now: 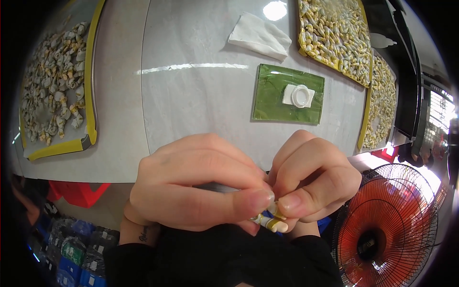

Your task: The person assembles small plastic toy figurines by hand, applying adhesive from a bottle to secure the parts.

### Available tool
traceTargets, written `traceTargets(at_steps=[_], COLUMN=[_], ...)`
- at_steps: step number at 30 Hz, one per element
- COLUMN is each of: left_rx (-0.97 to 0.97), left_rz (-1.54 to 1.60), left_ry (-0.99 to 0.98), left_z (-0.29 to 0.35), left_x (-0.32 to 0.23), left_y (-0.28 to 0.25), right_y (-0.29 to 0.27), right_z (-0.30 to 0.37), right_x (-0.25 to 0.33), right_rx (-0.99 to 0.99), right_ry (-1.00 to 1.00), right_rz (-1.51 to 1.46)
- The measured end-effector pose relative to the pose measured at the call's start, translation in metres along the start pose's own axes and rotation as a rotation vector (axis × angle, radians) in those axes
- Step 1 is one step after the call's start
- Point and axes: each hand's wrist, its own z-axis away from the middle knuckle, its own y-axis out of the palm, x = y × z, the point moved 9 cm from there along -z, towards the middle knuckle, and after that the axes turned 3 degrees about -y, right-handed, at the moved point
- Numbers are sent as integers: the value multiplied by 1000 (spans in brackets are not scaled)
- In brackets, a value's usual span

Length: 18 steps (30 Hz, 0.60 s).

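Note:
Close to my body, in front of the table's near edge, both hands meet fingertip to fingertip. My left hand (193, 186) is closed, its thumb and fingers pinching a small white figurine-like piece with yellow bands (270, 224). That piece points down and to the right, and my fingers cover much of it. Against it, my right hand (315, 179) is closed in a pinch on a small pale piece with a yellow edge (276, 209), mostly hidden by the thumb. Whether the two pieces touch cannot be made out.
A yellow-edged tray (89, 86) of white figurine pieces stands at left. Far right, trays (334, 67) hold many small white-and-yellow pieces. A green glass plate (270, 103) bears a white round dish (300, 96) on a pad. Behind lies a white cloth (258, 36). An orange fan (387, 220) stands near right.

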Motion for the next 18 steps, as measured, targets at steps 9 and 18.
traceTargets(at_steps=[9, 18], left_rx=[18, 29], left_rz=[-40, -129], left_ry=[33, 3], left_z=[0, 0], left_x=[-4, -5], left_y=[3, 4], right_y=[0, 0], right_z=[7, 13], right_x=[-4, -5], right_rx=[-42, -61], right_ry=[94, 105], right_rz=[-48, -46])
